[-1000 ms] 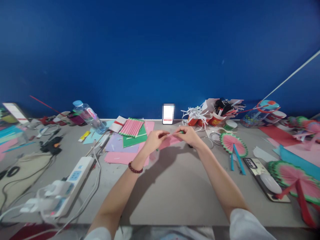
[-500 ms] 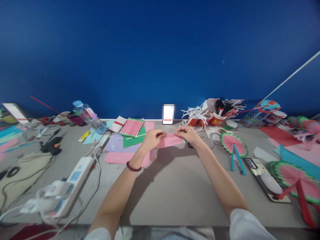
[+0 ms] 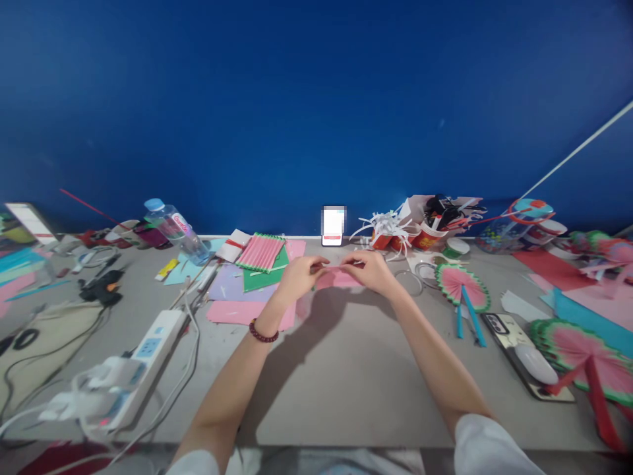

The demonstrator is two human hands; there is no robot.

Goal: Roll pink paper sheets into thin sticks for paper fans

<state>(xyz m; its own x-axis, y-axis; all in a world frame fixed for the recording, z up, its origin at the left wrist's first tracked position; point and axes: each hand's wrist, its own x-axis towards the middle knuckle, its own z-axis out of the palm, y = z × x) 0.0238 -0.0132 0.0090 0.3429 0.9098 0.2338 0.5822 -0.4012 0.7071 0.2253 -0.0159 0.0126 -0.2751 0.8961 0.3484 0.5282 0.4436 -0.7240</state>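
Observation:
Between my hands a strip of pink paper (image 3: 338, 278) is held just above the table, with a bit of green at its left end. My left hand (image 3: 301, 276) pinches its upper left edge between thumb and fingers. On the other side my right hand (image 3: 372, 269) grips the upper right edge the same way and covers that end. Left of my hands, a stack of pleated pink paper with green edges (image 3: 262, 252) lies on green paper (image 3: 264, 280). Flat pink sheets (image 3: 237, 313) lie closer to me.
A phone (image 3: 331, 226) stands against the blue wall. Pleated pink-and-green fans (image 3: 463, 286) lie at the right, near a phone with a white mouse (image 3: 535, 363) on it. On the left are a power strip (image 3: 148, 359) and a plastic bottle (image 3: 180, 231).
The pink paper strip has tilted, so less of its face shows. My right hand has shifted slightly left and now hides the strip's right end.

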